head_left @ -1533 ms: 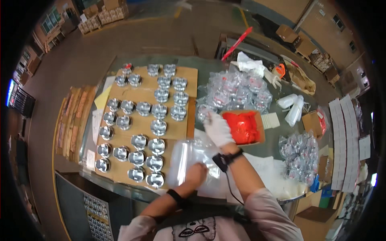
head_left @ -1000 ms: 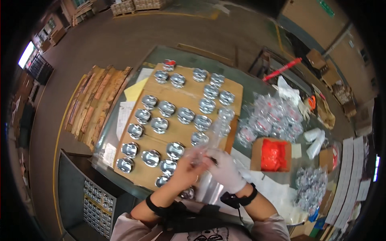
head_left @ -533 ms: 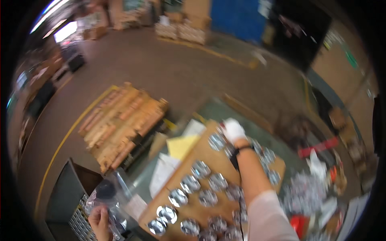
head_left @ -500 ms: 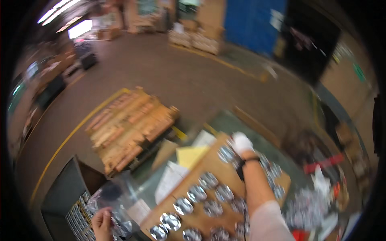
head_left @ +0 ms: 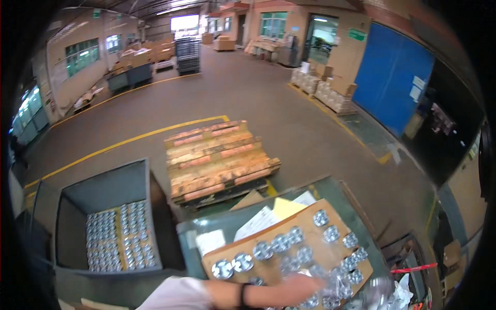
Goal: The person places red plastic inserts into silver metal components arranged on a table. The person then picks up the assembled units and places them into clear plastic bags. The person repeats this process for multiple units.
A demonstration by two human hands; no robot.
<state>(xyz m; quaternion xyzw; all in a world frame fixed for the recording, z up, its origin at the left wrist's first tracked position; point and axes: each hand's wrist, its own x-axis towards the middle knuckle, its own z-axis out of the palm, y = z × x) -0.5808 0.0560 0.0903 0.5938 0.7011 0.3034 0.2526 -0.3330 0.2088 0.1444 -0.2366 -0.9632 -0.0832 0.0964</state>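
Observation:
My left arm reaches in from the lower edge, with a pale sleeve and a black wristband. My left hand point(head_left: 297, 287) stretches right over the brown board point(head_left: 232, 249), blurred by motion. Its fingers appear closed on a clear plastic bag point(head_left: 335, 285), whose film lies over some of the parts. Shiny round metal parts with notched faces point(head_left: 263, 250) are spread over the board, in a row along its far edge and more crowded on the right. Another single metal part point(head_left: 321, 217) sits at the far corner. I cannot see my right hand.
Papers and a yellow sheet point(head_left: 288, 208) lie behind the board on the green table point(head_left: 199, 223). Left stands a deep grey bin point(head_left: 108, 181) with rows of metal parts inside. Beyond the table is a wooden pallet point(head_left: 214, 161). A red strip point(head_left: 413, 268) and crumpled plastic point(head_left: 402, 292) are right.
My view has shifted, showing more of the bin and hall. My left hand has swung right across the board with the plastic bag. The gloved right hand has left the view.

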